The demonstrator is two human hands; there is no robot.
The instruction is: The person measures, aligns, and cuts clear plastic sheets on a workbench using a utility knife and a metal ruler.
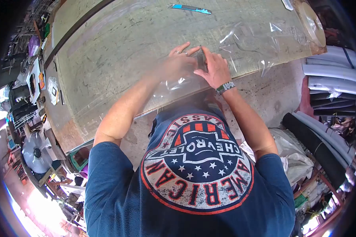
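A clear plastic sheet [174, 86] lies along the near edge of the worktable, its surface glinting. My left hand [182, 61] rests over it, smeared by motion toward the wrist; its upper fingers reach out across the surface, one wearing a ring. Beside it, my right hand [216, 70] is flat on the sheet, thumb spread away from the fingers. A patterned band circles the right wrist. Between the two hands shows a small dark strip [201, 61], right at the right thumb and index finger; what it is I cannot tell.
A blue utility knife [190, 8] lies farther back on the worktable [106, 63]. More clear film [249, 43] spreads to the right, near a large roll [313, 24]. Rolled sheets [332, 75] are stacked at right. A fan [36, 153] and clutter stand at left.
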